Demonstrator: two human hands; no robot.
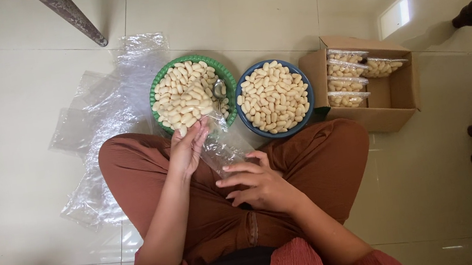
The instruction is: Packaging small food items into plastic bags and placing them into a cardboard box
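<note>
Just beyond the left hand (188, 148) sits a round green basket (159, 88) heaped with pale, oblong peeled pieces and a metal spoon (218, 87); beside it, ahead of the right hand (255, 184), a round blue bowl (306, 104) holds a similar heap. Farther out to the right, an open cardboard box (395, 104) contains several filled clear packets (349, 83). Between the two hands, over the lap, is a thin, crinkled clear plastic bag (222, 146): the left hand's curled fingers pinch its upper edge at the basket's rim, while the right hand rests with fingers loosely spread against its lower end. Glossy loose plastic sheets (97, 109) lie on the tiled floor (9, 183) left of the left hand.
</note>
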